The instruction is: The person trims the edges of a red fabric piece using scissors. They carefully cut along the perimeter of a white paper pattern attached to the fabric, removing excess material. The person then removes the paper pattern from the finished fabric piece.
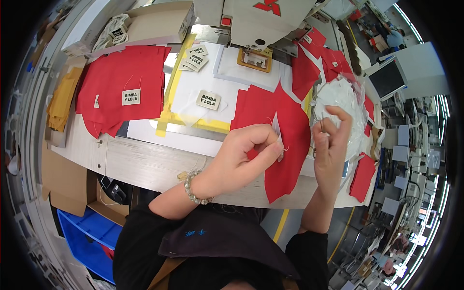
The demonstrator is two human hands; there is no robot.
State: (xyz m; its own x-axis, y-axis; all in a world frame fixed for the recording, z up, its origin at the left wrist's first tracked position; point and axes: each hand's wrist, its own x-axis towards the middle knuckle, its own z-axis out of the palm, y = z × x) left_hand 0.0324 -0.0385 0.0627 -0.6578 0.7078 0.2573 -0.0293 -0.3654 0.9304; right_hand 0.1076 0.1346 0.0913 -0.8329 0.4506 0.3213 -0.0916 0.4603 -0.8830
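Note:
My left hand (235, 159) pinches a red fabric piece (290, 145) between thumb and forefinger, above the table's front edge. At the pinch, a strip of white backing (276, 125) shows, with loose thread beside it. My right hand (330, 156) is raised to the right of the fabric, apart from it. Its curled fingers hold a slim metal tool (322, 122), mostly hidden by them. More red pieces (246, 105) lie behind my left hand. A cream fabric label (208, 100) with writing rests on the white template (188, 87) edged in yellow tape.
The sewing machine head (268, 25) overhangs a yellow-framed clamp (255, 59). A stack of red pieces (123, 79) lies left, near an open cardboard box (156, 21) with bundled labels. White pieces in clear plastic (339, 108) lie right. Below left is a blue crate (87, 235).

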